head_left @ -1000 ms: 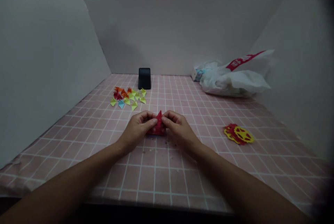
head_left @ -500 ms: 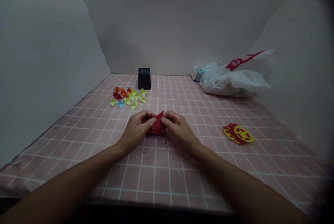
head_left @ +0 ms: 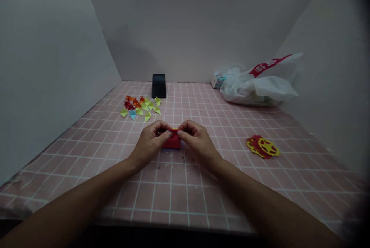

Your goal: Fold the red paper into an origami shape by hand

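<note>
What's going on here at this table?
A person is handling a piece of folded red paper, pinching its top edge between the thumbs and fingers of the left hand and the right hand. Beyond the left hand, small folded paper pieces in red, orange, yellow and blue lie grouped on the pink checked tablecloth, near a black phone. Red and yellow cutouts lie to the right, with a white plastic bag farther back.

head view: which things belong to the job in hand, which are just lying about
Seemingly in use:
red folded piece, pinched by left hand and right hand

Seemingly lying about:
small folded papers, possibly related
phone-like device
white plastic bag
patterned box
red and yellow cut-outs
</note>
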Demonstrator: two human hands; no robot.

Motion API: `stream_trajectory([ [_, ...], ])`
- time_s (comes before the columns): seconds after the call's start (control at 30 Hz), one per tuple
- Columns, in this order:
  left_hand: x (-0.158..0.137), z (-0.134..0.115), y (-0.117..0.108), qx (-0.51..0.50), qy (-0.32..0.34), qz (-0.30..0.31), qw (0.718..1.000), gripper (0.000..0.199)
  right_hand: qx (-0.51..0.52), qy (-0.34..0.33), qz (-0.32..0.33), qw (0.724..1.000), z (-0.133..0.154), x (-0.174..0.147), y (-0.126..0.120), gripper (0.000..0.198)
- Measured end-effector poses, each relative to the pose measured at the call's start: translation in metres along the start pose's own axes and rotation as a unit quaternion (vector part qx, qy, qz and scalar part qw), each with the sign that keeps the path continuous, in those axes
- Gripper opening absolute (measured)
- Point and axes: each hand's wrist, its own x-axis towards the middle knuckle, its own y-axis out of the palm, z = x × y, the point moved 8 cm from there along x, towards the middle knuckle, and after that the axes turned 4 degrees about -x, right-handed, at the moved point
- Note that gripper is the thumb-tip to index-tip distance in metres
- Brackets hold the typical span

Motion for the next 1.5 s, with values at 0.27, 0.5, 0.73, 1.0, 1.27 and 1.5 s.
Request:
stream_trajectory([
  [0.27,0.000,-0.002,0.001,-0.001,-0.005,0.006,1.000,0.009,0.011,-0.028,0.006,1.000,0.004,0.000,0.001,0.004],
  [0.5,0.000,-0.004,0.002,-0.037,0.015,0.015,0.999,0.009,0.042,-0.002,0.003,0.999,0.001,0.000,0.001,0.005],
  [0.73,-0.002,-0.004,0.002,-0.052,0.011,0.006,0.999,0.008,0.079,-0.010,0.001,0.997,0.004,-0.002,0.003,0.009],
  [1.0,-0.002,-0.010,0.001,-0.034,0.016,0.005,0.999,0.005,0.073,-0.009,0.018,0.997,0.005,-0.002,0.005,0.008],
  [1.27,-0.001,-0.007,0.001,-0.073,0.008,0.004,0.997,0.003,0.148,0.015,0.015,0.989,0.000,-0.003,0.006,0.010],
  [1.5,-0.002,-0.001,-0.001,-0.087,-0.006,0.004,0.996,0.005,0.180,0.040,0.016,0.983,-0.004,-0.003,0.008,0.010],
])
